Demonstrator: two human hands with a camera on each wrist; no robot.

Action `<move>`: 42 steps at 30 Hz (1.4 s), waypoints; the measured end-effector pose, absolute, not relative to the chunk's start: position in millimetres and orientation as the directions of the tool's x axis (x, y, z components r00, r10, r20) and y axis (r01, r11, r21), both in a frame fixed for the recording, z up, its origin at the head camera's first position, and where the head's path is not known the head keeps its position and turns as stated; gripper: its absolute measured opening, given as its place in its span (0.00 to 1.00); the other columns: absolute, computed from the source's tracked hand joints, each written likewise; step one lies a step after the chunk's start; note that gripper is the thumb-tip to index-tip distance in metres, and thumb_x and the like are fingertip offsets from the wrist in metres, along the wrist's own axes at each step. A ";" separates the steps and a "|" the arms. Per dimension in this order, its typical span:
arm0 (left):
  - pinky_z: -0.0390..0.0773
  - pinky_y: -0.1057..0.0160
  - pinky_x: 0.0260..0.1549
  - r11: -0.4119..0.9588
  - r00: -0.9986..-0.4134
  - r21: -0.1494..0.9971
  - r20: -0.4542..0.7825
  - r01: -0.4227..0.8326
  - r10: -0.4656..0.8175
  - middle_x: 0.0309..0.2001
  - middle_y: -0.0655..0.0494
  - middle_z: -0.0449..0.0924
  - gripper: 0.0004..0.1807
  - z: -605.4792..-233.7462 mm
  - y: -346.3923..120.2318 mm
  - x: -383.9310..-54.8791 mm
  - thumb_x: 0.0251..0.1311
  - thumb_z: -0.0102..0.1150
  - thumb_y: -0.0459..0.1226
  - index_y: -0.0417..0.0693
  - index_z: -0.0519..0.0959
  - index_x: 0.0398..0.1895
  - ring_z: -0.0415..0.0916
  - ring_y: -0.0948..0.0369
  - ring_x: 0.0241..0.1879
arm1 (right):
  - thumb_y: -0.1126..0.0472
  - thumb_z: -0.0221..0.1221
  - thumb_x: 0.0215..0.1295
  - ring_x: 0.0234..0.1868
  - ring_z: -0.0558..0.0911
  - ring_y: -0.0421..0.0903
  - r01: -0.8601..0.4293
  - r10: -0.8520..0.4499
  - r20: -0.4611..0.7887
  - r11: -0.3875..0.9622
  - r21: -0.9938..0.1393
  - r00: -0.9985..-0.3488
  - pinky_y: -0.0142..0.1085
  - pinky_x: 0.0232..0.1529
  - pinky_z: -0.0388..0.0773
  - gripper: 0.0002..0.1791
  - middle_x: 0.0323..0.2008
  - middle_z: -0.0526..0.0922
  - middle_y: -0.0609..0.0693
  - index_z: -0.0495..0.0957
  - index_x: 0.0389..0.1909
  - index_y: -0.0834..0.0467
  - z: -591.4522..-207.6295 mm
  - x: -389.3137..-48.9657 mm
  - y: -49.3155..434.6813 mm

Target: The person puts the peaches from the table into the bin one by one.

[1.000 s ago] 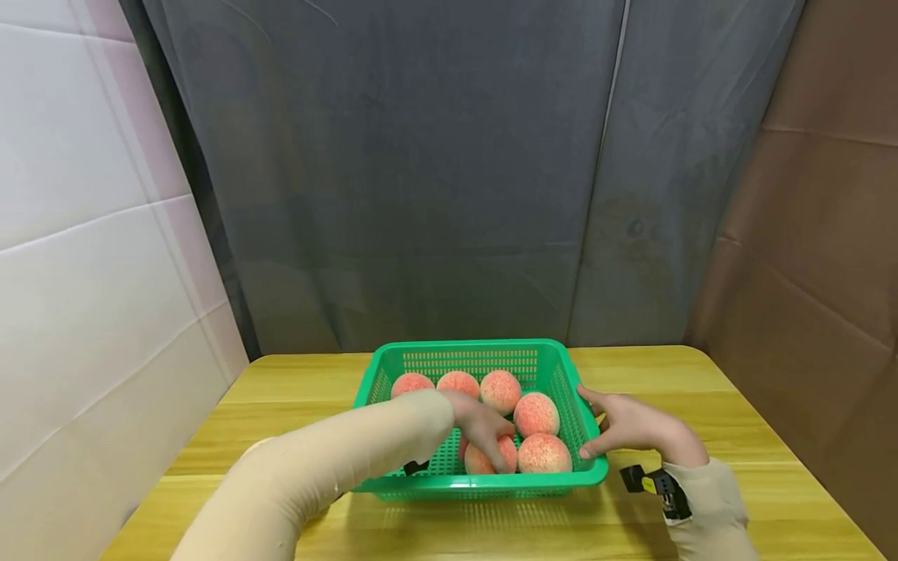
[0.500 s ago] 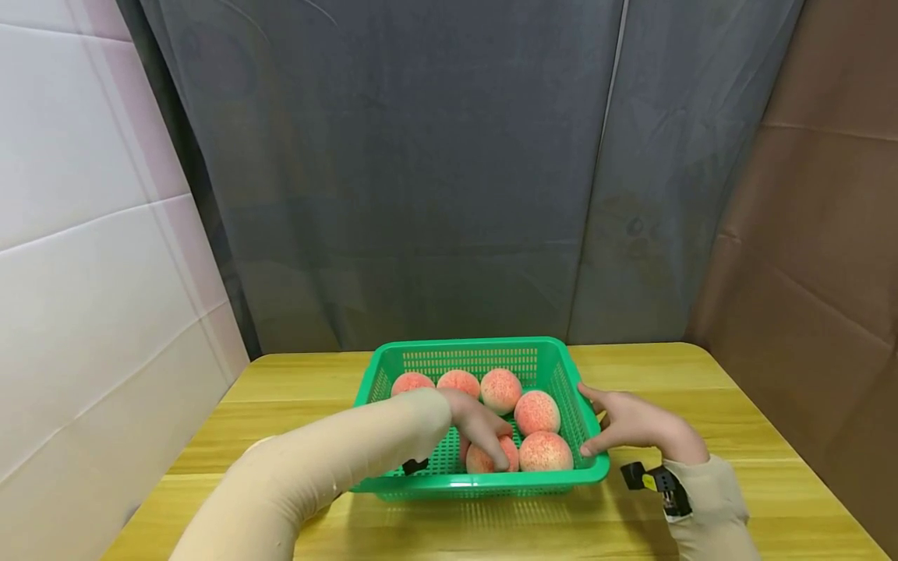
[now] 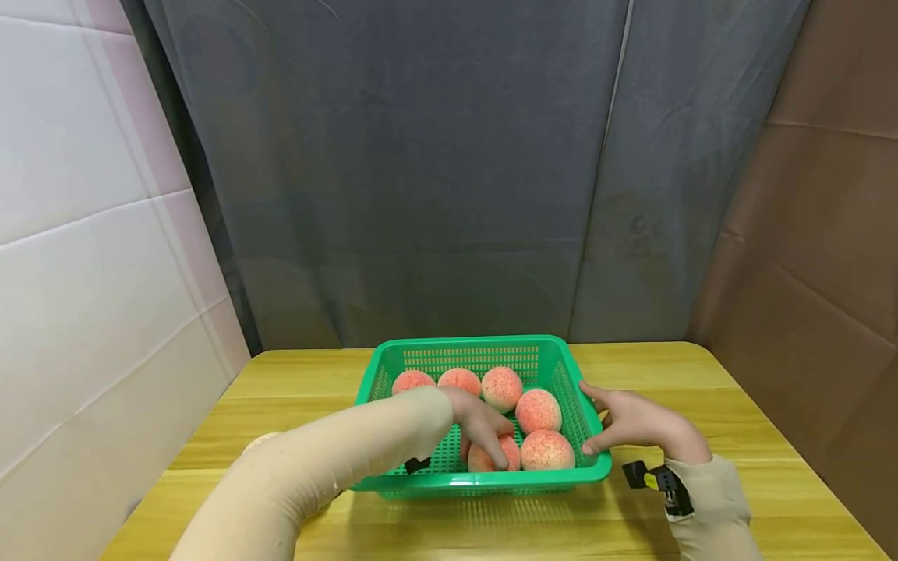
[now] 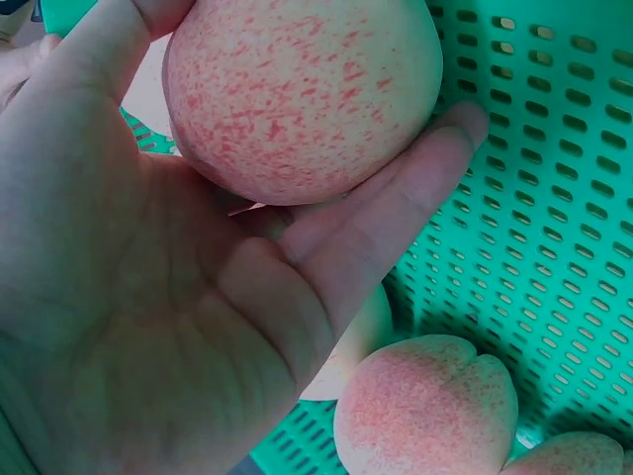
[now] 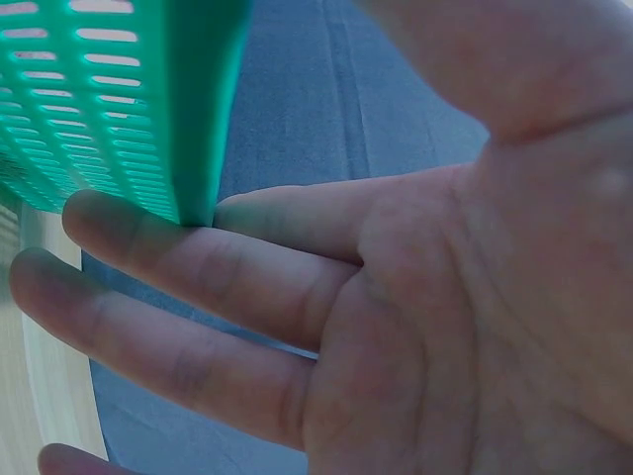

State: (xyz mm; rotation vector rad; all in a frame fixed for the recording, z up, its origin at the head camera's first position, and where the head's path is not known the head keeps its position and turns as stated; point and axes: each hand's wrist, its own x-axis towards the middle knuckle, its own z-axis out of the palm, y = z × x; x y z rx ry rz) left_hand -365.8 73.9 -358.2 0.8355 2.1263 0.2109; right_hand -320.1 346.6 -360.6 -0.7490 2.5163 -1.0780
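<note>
A green plastic basket with slotted walls holds several pink-speckled peaches. My left hand reaches down into it and grips a peach near the front wall. In the left wrist view this peach fills the space between thumb and fingers. Another peach lies just right of the gripped one, and one more on its left is mostly hidden. My right hand rests against the basket's right rim from outside. In the right wrist view its extended fingers lie by the rim's outer side.
The basket stands on a yellow wooden table. More peaches sit along its back and right, including one at the back. A grey curtain hangs behind the table, with a white sheet left and a brown one right.
</note>
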 end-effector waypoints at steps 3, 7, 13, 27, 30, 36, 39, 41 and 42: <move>0.81 0.63 0.33 0.769 -0.444 0.404 -0.643 0.495 0.624 0.71 0.54 0.56 0.39 -357.5 74.4 -365.0 0.60 0.58 0.45 0.43 0.56 0.72 0.69 0.68 0.57 | 0.58 0.73 0.51 0.40 0.83 0.54 -0.340 -0.567 -0.073 0.587 -0.735 -0.820 0.43 0.39 0.78 0.58 0.51 0.76 0.67 0.44 0.70 0.77 -360.6 -320.3 346.6; 0.80 0.64 0.33 0.777 -0.466 0.381 -0.638 0.501 0.613 0.70 0.55 0.58 0.38 -356.3 75.1 -364.3 0.60 0.58 0.46 0.45 0.58 0.71 0.71 0.68 0.54 | 0.59 0.73 0.51 0.41 0.83 0.55 -0.334 -0.558 -0.080 0.599 -0.728 -0.826 0.43 0.39 0.78 0.58 0.52 0.75 0.68 0.44 0.71 0.76 -359.6 -321.0 346.8; 0.80 0.63 0.35 0.776 -0.490 0.351 -0.621 0.524 0.612 0.69 0.58 0.60 0.38 -354.5 75.2 -360.6 0.58 0.59 0.46 0.47 0.60 0.72 0.71 0.70 0.51 | 0.59 0.73 0.51 0.40 0.83 0.54 -0.344 -0.559 -0.074 0.604 -0.719 -0.826 0.43 0.39 0.78 0.58 0.51 0.76 0.67 0.44 0.70 0.76 -360.1 -321.6 346.8; 0.78 0.60 0.42 0.784 -0.496 0.329 -0.631 0.526 0.597 0.69 0.60 0.60 0.43 -343.8 62.3 -364.4 0.57 0.61 0.55 0.56 0.58 0.74 0.80 0.61 0.37 | 0.57 0.73 0.50 0.40 0.83 0.52 -0.347 -0.561 -0.079 0.610 -0.713 -0.824 0.41 0.39 0.78 0.58 0.51 0.76 0.67 0.45 0.71 0.76 -360.6 -324.1 342.9; 0.76 0.59 0.45 0.790 -0.502 0.354 -0.625 0.501 0.598 0.67 0.61 0.63 0.45 -336.3 56.5 -368.8 0.56 0.61 0.58 0.57 0.56 0.75 0.79 0.62 0.41 | 0.58 0.73 0.50 0.39 0.83 0.52 -0.356 -0.569 -0.074 0.605 -0.712 -0.819 0.41 0.39 0.78 0.58 0.50 0.77 0.66 0.44 0.70 0.77 -360.9 -325.5 343.0; 0.70 0.56 0.54 0.771 -0.535 0.370 -0.563 0.518 0.630 0.55 0.62 0.73 0.41 -303.4 33.6 -384.6 0.58 0.59 0.59 0.57 0.62 0.72 0.73 0.62 0.52 | 0.57 0.73 0.51 0.40 0.83 0.53 -0.349 -0.565 -0.078 0.605 -0.716 -0.821 0.41 0.40 0.78 0.58 0.51 0.76 0.67 0.44 0.70 0.76 -360.8 -326.9 344.6; 0.67 0.56 0.57 0.768 -0.584 0.365 -0.502 0.526 0.638 0.55 0.63 0.73 0.37 -286.0 11.8 -391.0 0.59 0.58 0.59 0.57 0.66 0.69 0.69 0.63 0.56 | 0.57 0.73 0.51 0.40 0.83 0.54 -0.347 -0.561 -0.074 0.605 -0.717 -0.825 0.42 0.40 0.78 0.58 0.51 0.76 0.67 0.45 0.70 0.76 -361.9 -326.5 344.4; 0.67 0.55 0.57 0.763 -0.622 0.373 -0.442 0.528 0.647 0.55 0.62 0.73 0.33 -276.9 -6.2 -392.8 0.60 0.58 0.57 0.57 0.69 0.67 0.68 0.61 0.57 | 0.57 0.73 0.51 0.40 0.83 0.54 -0.351 -0.564 -0.069 0.600 -0.719 -0.823 0.43 0.40 0.78 0.58 0.50 0.76 0.67 0.45 0.70 0.77 -362.6 -326.2 344.5; 0.67 0.54 0.56 0.757 -0.638 0.377 -0.407 0.534 0.653 0.56 0.62 0.73 0.31 -273.7 -16.0 -393.3 0.60 0.59 0.56 0.57 0.70 0.66 0.68 0.60 0.58 | 0.58 0.73 0.51 0.39 0.83 0.54 -0.350 -0.566 -0.068 0.596 -0.723 -0.822 0.43 0.40 0.78 0.57 0.50 0.77 0.67 0.45 0.70 0.77 -362.9 -326.2 344.6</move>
